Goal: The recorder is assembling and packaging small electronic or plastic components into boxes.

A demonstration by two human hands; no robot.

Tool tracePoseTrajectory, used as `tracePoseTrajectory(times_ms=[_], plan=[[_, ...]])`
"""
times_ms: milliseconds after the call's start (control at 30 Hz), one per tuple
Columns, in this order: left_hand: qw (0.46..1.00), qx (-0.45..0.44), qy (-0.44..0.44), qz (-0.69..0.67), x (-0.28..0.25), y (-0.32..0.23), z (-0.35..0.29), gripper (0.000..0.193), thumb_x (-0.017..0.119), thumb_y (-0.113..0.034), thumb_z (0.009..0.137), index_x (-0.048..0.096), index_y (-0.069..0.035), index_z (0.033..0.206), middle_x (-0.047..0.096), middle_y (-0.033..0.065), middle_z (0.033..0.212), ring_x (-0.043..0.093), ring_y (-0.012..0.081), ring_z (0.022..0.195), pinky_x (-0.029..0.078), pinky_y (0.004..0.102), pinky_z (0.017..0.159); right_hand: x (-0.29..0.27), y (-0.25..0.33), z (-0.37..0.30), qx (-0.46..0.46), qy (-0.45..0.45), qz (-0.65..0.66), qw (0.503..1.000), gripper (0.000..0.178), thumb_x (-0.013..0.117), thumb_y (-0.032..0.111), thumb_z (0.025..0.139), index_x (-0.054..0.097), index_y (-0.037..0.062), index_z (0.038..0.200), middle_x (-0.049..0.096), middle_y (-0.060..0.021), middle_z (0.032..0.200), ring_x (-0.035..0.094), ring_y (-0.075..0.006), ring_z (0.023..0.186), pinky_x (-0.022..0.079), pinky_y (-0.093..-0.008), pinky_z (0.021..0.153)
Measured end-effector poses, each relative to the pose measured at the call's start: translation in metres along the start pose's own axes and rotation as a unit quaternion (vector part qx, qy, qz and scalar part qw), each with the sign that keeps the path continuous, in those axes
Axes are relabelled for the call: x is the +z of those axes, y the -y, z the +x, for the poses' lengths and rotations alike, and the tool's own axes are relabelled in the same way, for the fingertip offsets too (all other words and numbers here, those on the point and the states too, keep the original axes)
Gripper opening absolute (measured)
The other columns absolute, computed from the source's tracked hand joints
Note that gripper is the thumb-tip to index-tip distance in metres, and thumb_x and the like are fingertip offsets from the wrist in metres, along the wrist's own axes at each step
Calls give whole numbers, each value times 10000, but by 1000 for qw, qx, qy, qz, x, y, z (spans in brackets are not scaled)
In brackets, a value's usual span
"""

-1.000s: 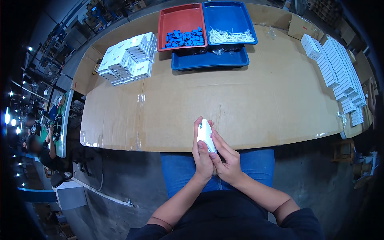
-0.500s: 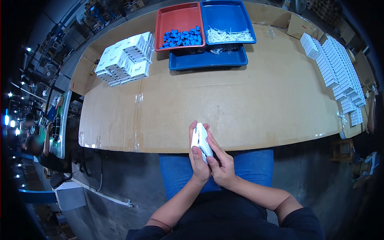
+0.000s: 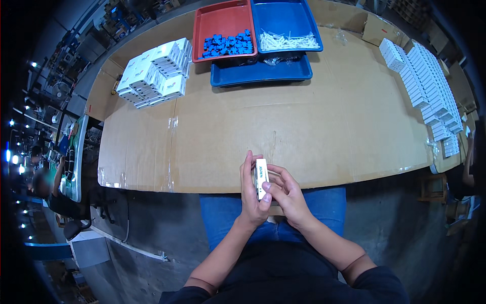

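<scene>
White box (image 3: pixel 261 177) points its long axis away from the torso (image 3: pixel 283 271), clasped between loosely curled left hand (image 3: pixel 250 200) and right hand (image 3: pixel 292 201).

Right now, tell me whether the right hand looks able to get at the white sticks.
Probably not right away: the right hand and the left hand both hold a white box, and the white sticks lie in a blue tray across the table, though the tray's top is open.

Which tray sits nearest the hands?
The lower blue tray; the red tray of blue pieces and the upper blue tray of white sticks sit farther back.
</scene>
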State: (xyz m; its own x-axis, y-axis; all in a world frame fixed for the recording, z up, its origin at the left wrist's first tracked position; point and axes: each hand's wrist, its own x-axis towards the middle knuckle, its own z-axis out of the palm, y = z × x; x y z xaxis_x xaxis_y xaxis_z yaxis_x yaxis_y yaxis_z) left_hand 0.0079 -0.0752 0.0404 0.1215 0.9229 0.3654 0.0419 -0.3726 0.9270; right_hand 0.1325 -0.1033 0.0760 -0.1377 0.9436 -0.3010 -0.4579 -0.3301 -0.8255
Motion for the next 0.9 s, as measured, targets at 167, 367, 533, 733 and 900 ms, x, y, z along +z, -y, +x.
tracePoseTrajectory(times_ms=[167,367,533,733,900], plan=[[997,6,-26,68,1,-5,0,901,545,-602,983,378,92,1533,484,265,1400,532,367,1285,441,461,1085,8,-11,-1,-52,-18,17,998,556,647,77,1036,409,-17,1529,473,-228,1545,561,-229,1371,455,-356,1146],[997,3,-61,48,0,-1,-4,725,499,-475,979,487,109,1408,541,279,1339,588,375,1206,482,467,1034,8,-19,-1,-92,-2,-27,995,544,606,70,1058,385,-47,1541,473,-211,1551,541,-232,1392,448,-356,1158],[996,24,-85,31,1,4,-7,705,435,-449,954,515,124,1357,557,287,1314,605,375,1166,498,462,1004,11,-15,-6,-92,19,-32,995,527,561,77,1080,366,-55,1552,479,-202,1546,552,-231,1380,448,-352,1158],[995,15,-97,-2,1,-1,-8,756,386,-517,958,508,114,1355,541,245,1309,585,325,1174,482,439,1016,10,-12,-9,-84,41,-33,995,513,529,73,1094,355,-44,1563,509,-182,1518,575,-203,1347,458,-336,1134],[996,-9,-87,-12,0,-1,-8,836,370,-618,970,485,87,1404,527,206,1328,556,288,1216,453,425,1056,10,-17,-5,-109,35,-43,992,530,543,113,1102,345,-39,1569,523,-161,1507,593,-181,1309,474,-321,1098]])
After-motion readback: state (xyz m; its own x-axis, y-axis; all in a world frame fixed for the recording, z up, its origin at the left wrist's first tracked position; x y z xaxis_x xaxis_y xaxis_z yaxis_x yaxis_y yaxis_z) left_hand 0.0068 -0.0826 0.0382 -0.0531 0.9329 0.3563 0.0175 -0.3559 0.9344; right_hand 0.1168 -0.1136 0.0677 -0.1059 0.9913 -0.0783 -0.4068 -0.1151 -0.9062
